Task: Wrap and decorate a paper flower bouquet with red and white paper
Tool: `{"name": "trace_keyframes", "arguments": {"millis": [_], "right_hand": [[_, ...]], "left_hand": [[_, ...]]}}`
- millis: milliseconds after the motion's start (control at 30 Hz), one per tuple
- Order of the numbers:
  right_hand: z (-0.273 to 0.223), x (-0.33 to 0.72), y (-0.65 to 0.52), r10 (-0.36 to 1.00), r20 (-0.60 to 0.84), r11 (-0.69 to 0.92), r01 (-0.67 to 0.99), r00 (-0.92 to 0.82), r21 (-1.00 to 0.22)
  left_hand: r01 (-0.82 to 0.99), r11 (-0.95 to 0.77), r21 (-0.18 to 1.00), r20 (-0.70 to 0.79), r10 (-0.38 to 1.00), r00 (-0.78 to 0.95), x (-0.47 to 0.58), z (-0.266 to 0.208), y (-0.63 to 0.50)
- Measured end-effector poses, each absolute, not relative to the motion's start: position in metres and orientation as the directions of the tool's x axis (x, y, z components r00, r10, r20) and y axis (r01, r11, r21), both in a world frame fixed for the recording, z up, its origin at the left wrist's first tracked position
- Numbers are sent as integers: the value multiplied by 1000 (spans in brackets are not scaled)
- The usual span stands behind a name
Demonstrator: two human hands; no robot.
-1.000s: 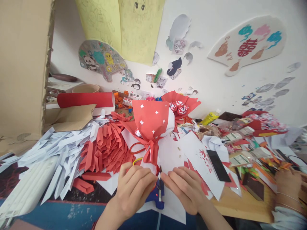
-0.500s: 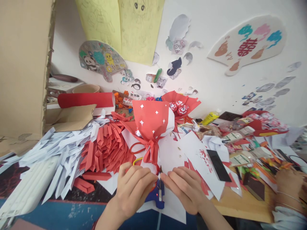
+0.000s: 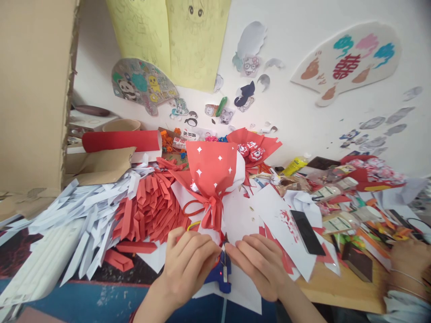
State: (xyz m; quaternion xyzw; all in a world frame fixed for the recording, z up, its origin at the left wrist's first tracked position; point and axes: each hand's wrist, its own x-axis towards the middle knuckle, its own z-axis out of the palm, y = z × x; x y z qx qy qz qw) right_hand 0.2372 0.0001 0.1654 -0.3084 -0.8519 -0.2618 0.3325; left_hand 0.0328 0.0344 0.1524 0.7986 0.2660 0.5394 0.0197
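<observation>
My left hand and my right hand are close together at the front, fingers curled and fingertips pressed in. What they pinch, if anything, is hidden behind the fingers. Between and below them lies a blue glue gun with a small red light, its dark tip pointing away from me. Just beyond stands a bouquet wrapped in red paper with white star marks, tied with a red ribbon bow. A yellow loop shows behind my left hand.
Folded red paper strips and white paper strips are heaped at left, by a white power strip. At right lie a black phone, bottles and scraps. Another person's hand is at the far right. A second bouquet stands behind.
My hands and the bouquet hold nearly still. The other person's hand at the far right has shifted slightly.
</observation>
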Motion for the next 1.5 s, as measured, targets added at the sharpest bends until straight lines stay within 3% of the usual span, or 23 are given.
{"name": "trace_keyframes", "arguments": {"millis": [233,367,433,500,600,733,867,1033,1200,1500], "right_hand": [[159,240,-1,366,745,660,720,-557,214],[149,237,3,410,798,595,793,-442,134],[139,234,8,475,832,546,838,-287,-22],[127,231,13,588,805,465,848,-82,-254],[110,230,20,776,612,284,781,154,-557],[91,232,27,872,404,163,614,277,-772],[74,230,36,936,223,95,414,273,-905],[68,222,50,965,12,-25,137,263,-990],[82,211,58,976,-128,-115,-82,176,-990],[86,207,63,978,-164,-142,-167,127,-976]], "left_hand": [[419,-845,333,839,468,277,34,153,35],[455,-773,442,743,600,298,30,145,45],[480,-708,518,658,688,305,26,141,54],[491,-643,588,573,760,308,22,138,66],[449,-541,712,450,841,300,19,136,84],[338,-421,842,329,897,296,23,137,106],[350,-382,855,300,916,268,32,137,121],[354,-354,866,312,934,171,46,127,125],[329,-302,895,303,952,50,57,113,122],[254,-284,924,309,949,-61,64,103,123]]}}
